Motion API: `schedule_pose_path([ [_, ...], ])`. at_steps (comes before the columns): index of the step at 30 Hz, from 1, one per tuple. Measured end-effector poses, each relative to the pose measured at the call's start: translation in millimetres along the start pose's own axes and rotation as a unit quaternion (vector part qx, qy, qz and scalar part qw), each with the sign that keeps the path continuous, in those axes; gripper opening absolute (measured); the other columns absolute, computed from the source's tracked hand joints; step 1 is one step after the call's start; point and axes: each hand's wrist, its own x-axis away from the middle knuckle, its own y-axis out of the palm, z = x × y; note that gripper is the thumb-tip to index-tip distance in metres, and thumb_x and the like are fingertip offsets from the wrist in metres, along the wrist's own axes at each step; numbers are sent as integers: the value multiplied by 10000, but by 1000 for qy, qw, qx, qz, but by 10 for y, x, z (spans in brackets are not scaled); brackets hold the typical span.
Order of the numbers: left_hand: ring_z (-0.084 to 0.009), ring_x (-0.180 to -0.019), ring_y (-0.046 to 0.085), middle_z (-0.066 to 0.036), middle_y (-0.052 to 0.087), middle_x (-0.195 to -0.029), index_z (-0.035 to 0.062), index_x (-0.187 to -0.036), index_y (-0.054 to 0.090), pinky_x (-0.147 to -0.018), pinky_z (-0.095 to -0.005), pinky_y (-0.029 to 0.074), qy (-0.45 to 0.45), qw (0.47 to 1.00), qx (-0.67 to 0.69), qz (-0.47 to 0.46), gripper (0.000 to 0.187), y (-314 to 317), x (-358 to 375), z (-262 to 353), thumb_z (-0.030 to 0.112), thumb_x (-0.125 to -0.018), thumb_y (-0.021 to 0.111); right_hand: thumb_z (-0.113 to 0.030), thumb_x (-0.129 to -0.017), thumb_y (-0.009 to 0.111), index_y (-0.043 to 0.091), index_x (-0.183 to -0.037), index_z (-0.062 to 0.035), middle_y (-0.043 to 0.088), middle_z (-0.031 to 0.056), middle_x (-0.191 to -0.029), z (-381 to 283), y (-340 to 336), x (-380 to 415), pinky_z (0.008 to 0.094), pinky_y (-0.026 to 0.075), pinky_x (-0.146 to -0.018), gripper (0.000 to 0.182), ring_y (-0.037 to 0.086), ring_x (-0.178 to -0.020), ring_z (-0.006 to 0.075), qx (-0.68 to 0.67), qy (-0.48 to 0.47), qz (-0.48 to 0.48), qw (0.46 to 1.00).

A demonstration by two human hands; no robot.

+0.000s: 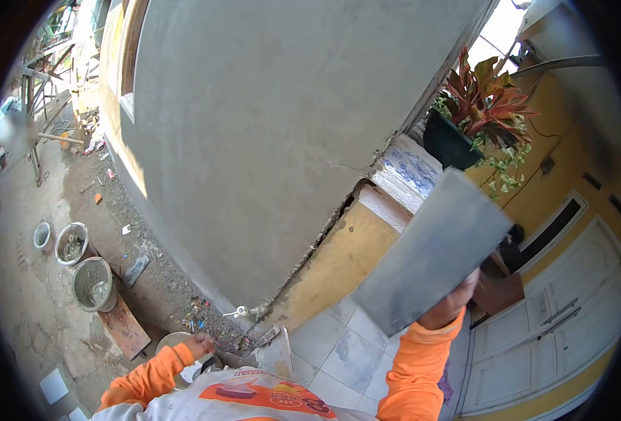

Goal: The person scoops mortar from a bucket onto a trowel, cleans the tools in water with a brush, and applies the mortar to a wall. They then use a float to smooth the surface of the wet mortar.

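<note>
The right hand (451,306), fingers closed, grips a flat trowel (434,252), raised right of the wall (254,126). The left hand (199,345), fingers loosely curled, hovers below the wall's foot, near a tap (239,312); whether it holds anything, I cannot tell.

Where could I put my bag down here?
Bare concrete shows between the buckets and pale squares. Bare floor tiles show between the yellow wall and white doors, partly hidden behind the grey board in the right hand. It's crowded along the grey wall: rubble, tap, left hand.
</note>
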Motion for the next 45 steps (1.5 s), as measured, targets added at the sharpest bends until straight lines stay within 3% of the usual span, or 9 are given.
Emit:
schedule_pose_path([
  [5, -231, -1237, 485, -144, 496, -1341, -24, -1379, 345, -978, -416, 416, 114, 754, 446, -468, 513, 412, 87, 2053, 292, -980, 404, -213, -757, 751, 459, -1292, 3, 595, 137, -1186, 1293, -50, 1072, 393, 534, -849, 647, 604, -1058, 263, -311, 337, -49, 887],
  [11, -287, -1179, 537, -197, 505, -1317, -43, -1329, 409, -992, -455, 429, 110, 605, 591, -522, 460, 862, 172, 2421, 235, -965, 443, -399, -911, 528, 351, -1387, -24, 500, 242, -1289, 1626, -112, 1496, 574, 459, -933, 631, 392, -1249, 497, -417, 383, -53, 823],
  [18, -196, -1074, 591, -122, 588, -1198, -36, -1261, 477, -929, -340, 468, 218, 785, 469, -341, 514, 628, -28, 2417, 249, -871, 652, -265, -899, 602, 434, -1300, -37, 563, 140, -1207, 1717, -298, 1948, 449, 461, -937, 491, 573, -1085, 284, -240, 363, 56, 899],
  [22, -80, -884, 572, -33, 578, -987, 8, -1351, 387, -807, -220, 463, 400, 880, 255, 22, 586, 146, -186, 2848, 141, -849, 661, -238, -927, 555, 469, -1246, -72, 586, 84, -1093, 1872, -789, 3076, 412, 486, -866, 369, 580, -1002, 209, -127, 510, 218, 822],
  [30, -115, -687, 477, -32, 494, -844, 63, -1411, 352, -648, -255, 428, 584, 749, -135, 284, 700, -24, -218, 4243, 54, -762, 614, -244, -816, 620, 551, -1139, -57, 645, 104, -836, 2600, -1853, 6027, 325, 519, -563, 379, 637, -706, 186, 412, 607, 75, 675],
  [37, -261, -639, 496, -97, 501, -802, 129, -1343, 466, -601, -352, 444, 620, 605, -250, 432, 687, 162, -553, 4374, 71, -679, 633, -238, -787, 626, 624, -955, -78, 651, 74, -785, 2141, -1949, 6664, 372, 512, -519, 232, 644, -661, 211, 289, 746, 273, 535],
  [41, -283, -670, 522, -90, 491, -824, 182, -1349, 445, -607, -391, 443, 624, 592, -222, 458, 653, 9, -554, 4924, 150, -730, 649, -287, -757, 689, 639, -929, -102, 669, 49, -838, 2340, -2560, 8176, 372, 539, -615, 258, 665, -754, 202, 227, 823, 197, 482],
  [43, -316, -685, 536, -117, 508, -847, 172, -1328, 448, -619, -407, 453, 634, 596, -195, 453, 629, -137, -443, 5259, 151, -733, 650, -399, -714, 727, 652, -976, -115, 681, 49, -965, 1995, -2309, 7654, 370, 531, -778, 394, 654, -928, 225, 517, 682, -383, 348],
  [45, -327, -691, 540, -125, 514, -857, 162, -1313, 448, -626, -415, 456, 637, 613, -193, 426, 619, -118, -493, 5125, 155, -730, 656, -466, -689, 725, 658, -1013, -130, 669, 72, -1038, 1756, -2002, 6949, 388, 506, -860, 472, 620, -1025, 263, 496, 699, -390, 337],
])
